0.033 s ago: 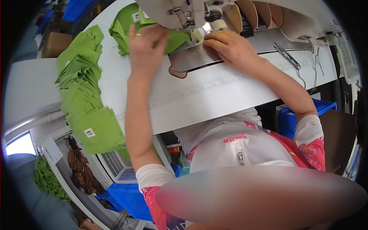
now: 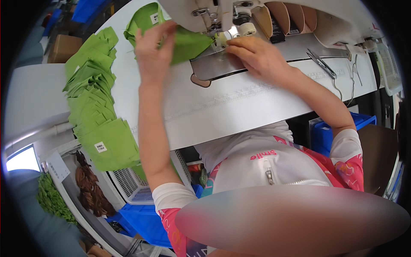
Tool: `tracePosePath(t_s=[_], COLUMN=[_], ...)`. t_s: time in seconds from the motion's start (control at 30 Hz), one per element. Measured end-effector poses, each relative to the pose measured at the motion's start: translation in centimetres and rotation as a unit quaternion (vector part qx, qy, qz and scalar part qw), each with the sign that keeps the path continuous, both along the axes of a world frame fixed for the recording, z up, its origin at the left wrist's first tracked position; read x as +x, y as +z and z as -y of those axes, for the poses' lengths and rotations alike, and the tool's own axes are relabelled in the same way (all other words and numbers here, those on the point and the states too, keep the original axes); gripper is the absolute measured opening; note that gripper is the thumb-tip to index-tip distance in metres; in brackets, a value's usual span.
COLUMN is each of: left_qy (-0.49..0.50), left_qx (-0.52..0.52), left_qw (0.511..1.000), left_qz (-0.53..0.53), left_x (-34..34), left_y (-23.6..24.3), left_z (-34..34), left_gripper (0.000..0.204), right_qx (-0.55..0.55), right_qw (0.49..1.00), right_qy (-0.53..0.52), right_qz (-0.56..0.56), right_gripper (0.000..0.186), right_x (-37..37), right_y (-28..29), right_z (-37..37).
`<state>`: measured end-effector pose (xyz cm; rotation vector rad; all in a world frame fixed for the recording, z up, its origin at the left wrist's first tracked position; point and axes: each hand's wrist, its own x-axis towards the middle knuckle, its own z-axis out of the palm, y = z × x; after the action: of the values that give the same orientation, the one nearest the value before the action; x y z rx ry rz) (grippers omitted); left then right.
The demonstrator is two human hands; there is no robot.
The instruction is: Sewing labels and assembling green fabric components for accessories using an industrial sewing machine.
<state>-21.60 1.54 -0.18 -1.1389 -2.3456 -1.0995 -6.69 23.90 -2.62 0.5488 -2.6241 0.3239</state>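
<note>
The left hand [image 2: 154, 53] bends over a green fabric piece [image 2: 188, 45], thumb and fingers curled against it; from here I can't tell whether they're pinching it or only pressing. That piece lies on the table, its tip running towards three o'clock and reaching the sewing machine's presser foot [image 2: 217, 41]. A white label [image 2: 154, 18] shows on it at the hand's twelve o'clock.

The right hand [image 2: 259, 58] is just across the foot at three o'clock, fingers bunched beside it above the metal plate [image 2: 218, 66]; whether they hold anything, I can't see.

At that hand's one o'clock stand curved tan panels [image 2: 277, 13], and at its three o'clock, well apart, lie metal snips [image 2: 321, 63]. Out at the left hand's eight o'clock, a long overlapping row of green pieces [image 2: 107, 145] runs down the white table [image 2: 214, 115]. Below the table edge, between six and seven, sits a white basket [image 2: 143, 197]; a blue crate [image 2: 319, 132] is at the right hand's five o'clock.
</note>
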Motion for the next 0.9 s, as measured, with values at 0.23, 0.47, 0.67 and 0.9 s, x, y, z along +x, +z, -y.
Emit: tracePosePath(t_s=[0.23,0.47,0.67,0.9], left_qy=[0.111,0.230,0.240,0.273], left_qx=[-0.185,-0.104,0.222,0.242], left_qw=[0.976,0.967,0.907,0.886], left_qz=[-0.035,0.035,0.264,0.285], left_x=[-2.1,14.8,15.5,14.7], left_y=[-3.6,-1.8,-1.1,-2.0], left_z=[7.7,12.5,18.0,17.0], left_gripper=[0.030,0.036,0.043,0.027], right_qx=[-0.033,-0.061,-0.165,-0.108], right_qw=[0.994,0.973,0.974,0.981], right_qy=[0.104,0.202,0.156,0.159], right_qz=[0.009,0.089,-0.013,-0.008], right_gripper=[0.054,0.055,0.041,0.018], right_x=[-3.5,4.9,0.1,-3.5], right_y=[-1.1,0.3,2.3,-1.4], right_z=[7.8,9.6,9.8,13.1])
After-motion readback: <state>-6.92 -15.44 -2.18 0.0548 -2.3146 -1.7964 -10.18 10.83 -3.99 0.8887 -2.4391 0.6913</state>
